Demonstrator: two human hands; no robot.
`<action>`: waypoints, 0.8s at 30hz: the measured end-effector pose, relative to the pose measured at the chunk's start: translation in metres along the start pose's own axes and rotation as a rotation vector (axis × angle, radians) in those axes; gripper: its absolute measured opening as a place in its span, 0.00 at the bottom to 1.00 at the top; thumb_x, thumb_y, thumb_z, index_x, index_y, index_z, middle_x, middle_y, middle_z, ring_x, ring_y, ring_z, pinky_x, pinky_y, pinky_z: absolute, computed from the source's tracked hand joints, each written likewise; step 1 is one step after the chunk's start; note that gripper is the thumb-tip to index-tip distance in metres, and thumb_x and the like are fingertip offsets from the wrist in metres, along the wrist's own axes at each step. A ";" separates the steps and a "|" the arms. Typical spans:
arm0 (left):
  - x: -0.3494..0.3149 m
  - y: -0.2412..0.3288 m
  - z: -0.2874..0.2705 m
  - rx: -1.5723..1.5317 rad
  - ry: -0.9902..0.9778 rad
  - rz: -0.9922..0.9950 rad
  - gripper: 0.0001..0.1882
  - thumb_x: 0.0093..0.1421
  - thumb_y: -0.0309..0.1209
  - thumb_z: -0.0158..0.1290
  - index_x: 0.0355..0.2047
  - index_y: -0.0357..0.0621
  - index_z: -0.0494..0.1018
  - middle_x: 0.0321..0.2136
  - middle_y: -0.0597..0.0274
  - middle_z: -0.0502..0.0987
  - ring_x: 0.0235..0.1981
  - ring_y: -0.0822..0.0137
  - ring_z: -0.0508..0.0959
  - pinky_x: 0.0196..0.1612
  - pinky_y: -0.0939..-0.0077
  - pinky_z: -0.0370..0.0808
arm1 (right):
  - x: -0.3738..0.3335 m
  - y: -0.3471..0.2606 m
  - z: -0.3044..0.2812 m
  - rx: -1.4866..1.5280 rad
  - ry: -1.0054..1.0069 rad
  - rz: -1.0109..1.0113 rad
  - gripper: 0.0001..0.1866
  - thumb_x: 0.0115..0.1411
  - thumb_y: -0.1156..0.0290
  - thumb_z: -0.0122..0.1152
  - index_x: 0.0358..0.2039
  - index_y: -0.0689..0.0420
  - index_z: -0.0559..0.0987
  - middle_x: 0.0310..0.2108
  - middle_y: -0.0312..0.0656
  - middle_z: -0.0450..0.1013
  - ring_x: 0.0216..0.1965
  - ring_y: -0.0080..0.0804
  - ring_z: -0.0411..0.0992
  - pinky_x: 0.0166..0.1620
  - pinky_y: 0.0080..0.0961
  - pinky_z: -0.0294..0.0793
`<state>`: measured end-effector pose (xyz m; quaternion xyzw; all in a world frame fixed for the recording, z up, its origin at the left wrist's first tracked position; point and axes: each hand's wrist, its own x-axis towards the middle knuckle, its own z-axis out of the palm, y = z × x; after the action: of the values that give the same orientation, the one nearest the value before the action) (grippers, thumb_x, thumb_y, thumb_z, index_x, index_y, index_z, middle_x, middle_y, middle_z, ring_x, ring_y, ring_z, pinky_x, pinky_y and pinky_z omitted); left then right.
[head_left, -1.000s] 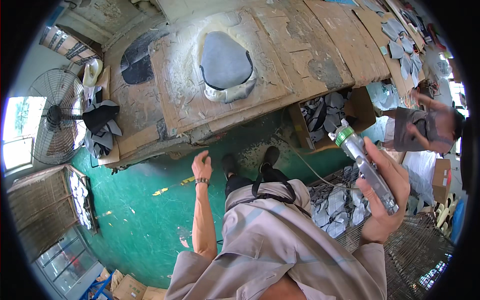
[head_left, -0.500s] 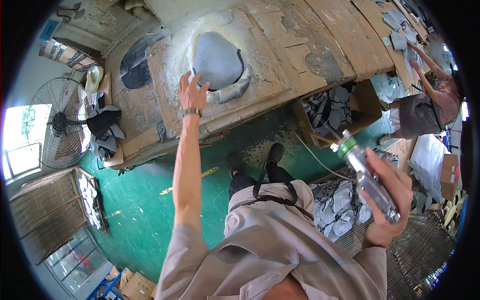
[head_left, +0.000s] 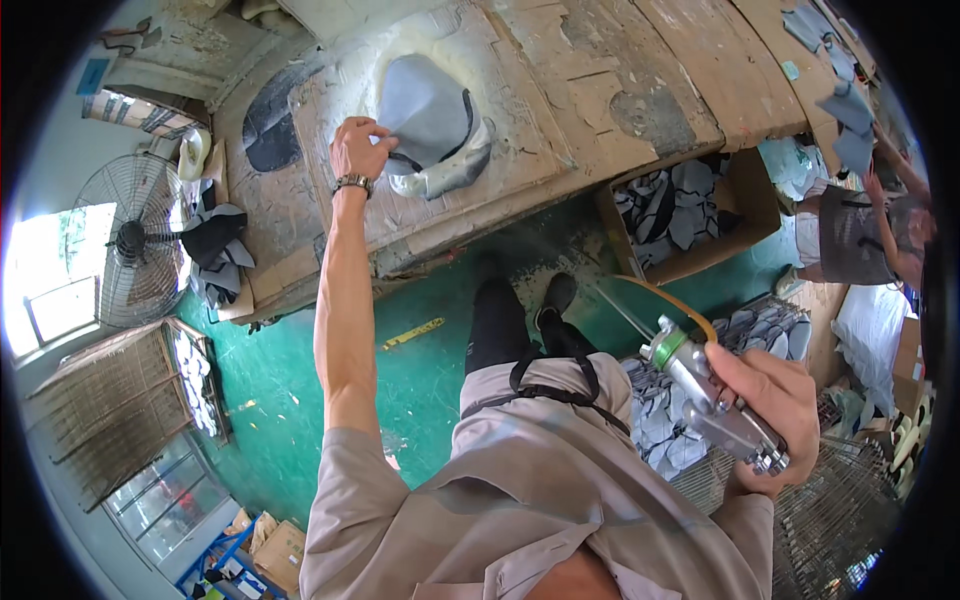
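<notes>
A rounded grey fabric piece with a dark edge lies on a cardboard sheet crusted with pale residue. My left hand, wearing a wristwatch, is at its left edge, fingertips pinched on the rim. Another curled grey piece shows along its lower right side. Over at the right, well away from the bench, my right hand grips a metal spray gun with a green ring; its nozzle faces up and left. A tan hose loops near the gun.
Under the bench edge stands a cardboard box of grey and black pieces. More pieces lie on a wire rack at right. A large fan stands left. A co-worker handles grey pieces at far right.
My left hand has shifted left and its spread fingers have closed on the grey piece's edge. The spray gun has moved slightly down and left. The co-worker has lifted grey pieces.
</notes>
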<state>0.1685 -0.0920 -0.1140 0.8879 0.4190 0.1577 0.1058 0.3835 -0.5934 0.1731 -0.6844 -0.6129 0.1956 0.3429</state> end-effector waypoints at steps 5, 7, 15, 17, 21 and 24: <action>0.027 0.018 -0.020 0.037 -0.176 0.024 0.11 0.46 0.39 0.68 0.31 0.54 0.86 0.45 0.66 0.80 0.51 0.60 0.77 0.56 0.61 0.71 | 0.018 -0.002 0.006 -0.057 0.187 0.139 0.30 0.47 0.75 0.69 0.55 0.66 0.79 0.25 0.43 0.74 0.24 0.31 0.75 0.27 0.24 0.71; 0.057 0.033 -0.028 0.023 -0.161 0.095 0.10 0.47 0.39 0.67 0.29 0.54 0.86 0.44 0.66 0.80 0.50 0.59 0.78 0.55 0.61 0.72 | 0.026 0.000 0.011 -0.028 0.286 0.225 0.30 0.47 0.74 0.69 0.54 0.65 0.80 0.26 0.43 0.74 0.25 0.31 0.75 0.28 0.24 0.71; 0.238 0.145 -0.060 0.109 0.316 0.429 0.10 0.53 0.41 0.64 0.32 0.54 0.85 0.38 0.60 0.81 0.43 0.52 0.80 0.49 0.58 0.76 | 0.043 0.000 0.019 0.105 0.335 0.448 0.34 0.43 0.74 0.68 0.56 0.67 0.78 0.28 0.47 0.74 0.27 0.34 0.74 0.33 0.24 0.70; 0.264 0.169 -0.044 0.100 0.366 0.460 0.10 0.54 0.43 0.63 0.33 0.54 0.85 0.38 0.59 0.80 0.43 0.52 0.80 0.49 0.57 0.76 | 0.041 0.003 0.021 0.107 0.331 0.472 0.35 0.43 0.77 0.69 0.57 0.67 0.77 0.30 0.48 0.74 0.28 0.36 0.74 0.33 0.25 0.70; 0.278 0.220 0.050 0.213 0.161 0.347 0.15 0.59 0.48 0.57 0.38 0.57 0.84 0.42 0.58 0.81 0.46 0.51 0.80 0.52 0.54 0.75 | 0.043 0.004 0.028 0.121 0.345 0.584 0.35 0.46 0.78 0.71 0.59 0.66 0.76 0.32 0.48 0.75 0.30 0.38 0.75 0.35 0.26 0.72; 0.286 0.164 0.138 0.093 -0.203 0.121 0.27 0.66 0.51 0.50 0.56 0.47 0.75 0.51 0.49 0.79 0.54 0.45 0.78 0.56 0.49 0.73 | 0.052 0.002 0.034 0.175 0.336 0.492 0.36 0.45 0.77 0.72 0.58 0.66 0.76 0.32 0.47 0.75 0.30 0.37 0.74 0.36 0.25 0.72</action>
<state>0.5066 0.0198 -0.1349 0.9269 0.3586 0.0537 0.0966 0.3702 -0.5354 0.1564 -0.8027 -0.3444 0.2088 0.4397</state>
